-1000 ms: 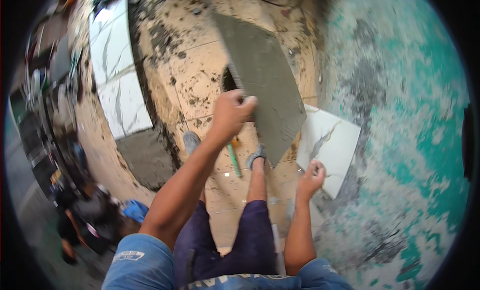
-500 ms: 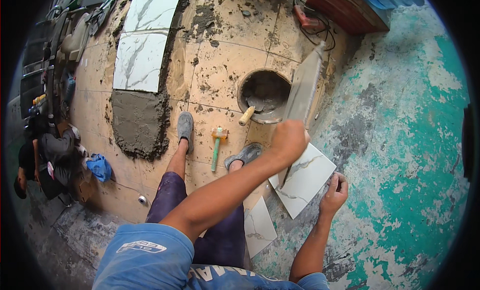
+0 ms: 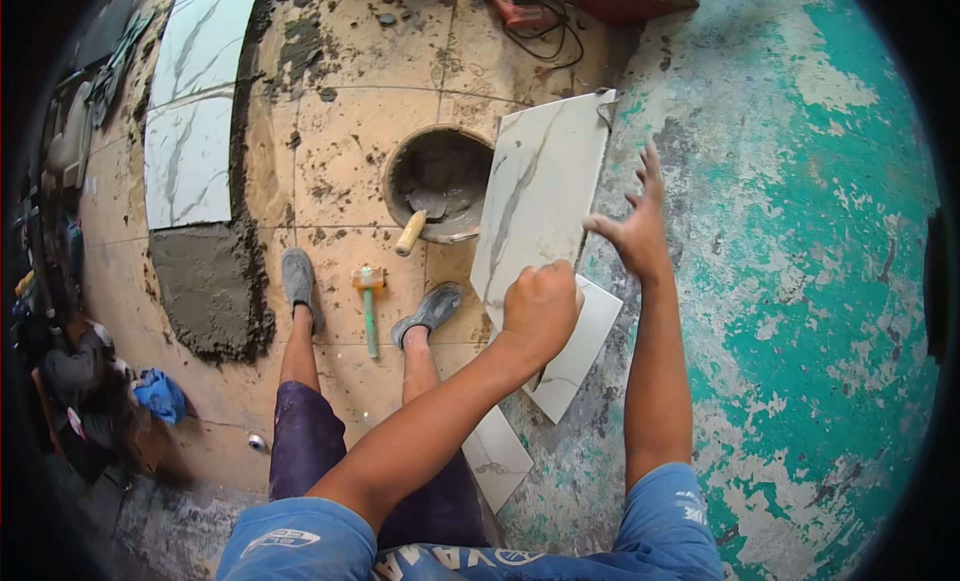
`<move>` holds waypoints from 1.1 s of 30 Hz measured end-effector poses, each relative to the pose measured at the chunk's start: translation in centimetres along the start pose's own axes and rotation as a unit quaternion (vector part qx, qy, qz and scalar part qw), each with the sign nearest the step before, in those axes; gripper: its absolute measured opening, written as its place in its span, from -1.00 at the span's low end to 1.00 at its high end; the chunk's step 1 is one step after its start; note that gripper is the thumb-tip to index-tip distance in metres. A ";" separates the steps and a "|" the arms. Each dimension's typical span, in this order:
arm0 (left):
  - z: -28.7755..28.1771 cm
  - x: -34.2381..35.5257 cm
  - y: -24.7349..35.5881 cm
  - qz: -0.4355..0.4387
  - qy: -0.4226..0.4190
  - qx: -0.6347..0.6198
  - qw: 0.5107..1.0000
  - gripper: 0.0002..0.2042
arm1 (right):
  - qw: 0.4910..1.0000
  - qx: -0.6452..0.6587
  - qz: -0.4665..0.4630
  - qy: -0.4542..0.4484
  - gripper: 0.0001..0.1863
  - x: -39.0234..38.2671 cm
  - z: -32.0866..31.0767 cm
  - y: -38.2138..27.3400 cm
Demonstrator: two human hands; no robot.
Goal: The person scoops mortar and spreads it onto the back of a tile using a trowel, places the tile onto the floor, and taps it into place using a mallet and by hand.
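Observation:
My left hand (image 3: pixel 545 306) is closed on the near edge of a white, grey-veined floor tile (image 3: pixel 540 181), which is raised and tilted with its veined face showing. Beside the tile's right edge, my right hand (image 3: pixel 640 226) is open with fingers spread; its thumb is close to that edge, but I cannot tell whether it touches. Partly hidden under the held tile lies another tile (image 3: pixel 585 346). A third tile (image 3: pixel 498 459) lies nearer my legs. Left of the held tile stands a round bucket (image 3: pixel 392 181) with grey mortar and a wooden-handled tool (image 3: pixel 410 233) in it.
At left, laid tiles (image 3: pixel 190 161) adjoin a bed of wet mortar (image 3: pixel 208 291). A mallet (image 3: pixel 369 311) with a green handle lies between my feet. A red corded power tool (image 3: pixel 520 11) sits at the far side. Another person (image 3: pixel 75 381) is at the left edge.
The held tile has turned from nearly edge-on to showing its veined face. My right hand has left the lower tile, risen beside the held tile and opened. The view has shifted right.

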State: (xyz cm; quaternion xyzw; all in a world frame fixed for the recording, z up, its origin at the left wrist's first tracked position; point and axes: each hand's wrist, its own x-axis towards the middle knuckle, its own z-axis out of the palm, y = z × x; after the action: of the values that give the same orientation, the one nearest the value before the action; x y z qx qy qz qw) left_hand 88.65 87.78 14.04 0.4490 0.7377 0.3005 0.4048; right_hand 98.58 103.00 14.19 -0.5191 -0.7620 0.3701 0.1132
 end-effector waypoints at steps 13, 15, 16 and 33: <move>0.2 0.3 0.3 0.011 -0.002 -0.014 1.000 -0.80 | 0.990 -0.123 -0.060 0.029 0.50 18.0 -3.1 -0.8; 0.2 0.2 0.4 0.007 -0.005 -0.015 1.000 -0.79 | 0.991 -0.113 -0.064 0.038 0.47 19.1 -4.0 -2.0; 0.2 0.2 0.4 -0.001 -0.024 -0.015 1.000 -0.79 | 0.992 -0.109 -0.042 0.051 0.45 19.5 -4.4 -2.8; 1.9 0.3 0.8 0.004 -0.008 -0.023 1.000 -0.79 | 0.774 -0.564 -0.287 0.034 0.19 18.6 -2.8 -6.7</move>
State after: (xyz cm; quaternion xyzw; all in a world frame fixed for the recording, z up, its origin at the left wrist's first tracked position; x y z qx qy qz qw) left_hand 90.51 88.55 13.68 0.4449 0.7258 0.3151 0.4195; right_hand 87.30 119.31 16.79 -0.2591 -0.9435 -0.1934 -0.0733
